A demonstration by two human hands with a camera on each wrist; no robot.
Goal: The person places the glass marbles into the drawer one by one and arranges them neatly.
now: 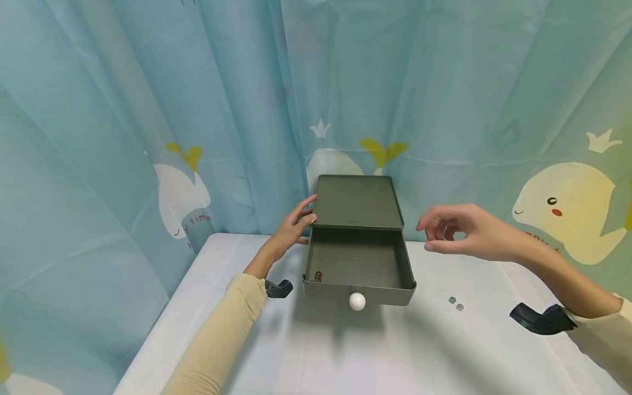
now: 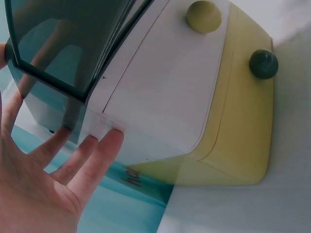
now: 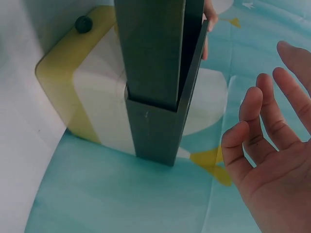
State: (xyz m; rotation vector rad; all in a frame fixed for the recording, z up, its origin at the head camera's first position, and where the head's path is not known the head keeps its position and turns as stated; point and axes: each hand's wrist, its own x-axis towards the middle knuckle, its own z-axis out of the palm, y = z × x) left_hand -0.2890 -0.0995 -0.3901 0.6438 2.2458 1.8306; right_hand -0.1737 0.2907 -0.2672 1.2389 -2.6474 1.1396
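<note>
A small drawer unit has its dark green top drawer (image 1: 355,258) pulled out, a white knob (image 1: 357,301) on its front. Beneath it, the left wrist view shows a white drawer (image 2: 160,82) and a yellow drawer (image 2: 240,131), both closed. My left hand (image 1: 288,230) rests against the unit's left side with fingers spread. To the right of the unit my right hand (image 1: 466,230) hovers in the air, fingers loosely bent and holding nothing. Small reddish-brown pieces (image 1: 318,276) lie in the green drawer's front left corner.
On the white table (image 1: 444,351), right of the unit, lie two small round pieces (image 1: 456,303), one greenish and one greyish. A blue curtain (image 1: 237,109) with whale prints hangs close behind the unit. The table's left edge runs beside my left arm.
</note>
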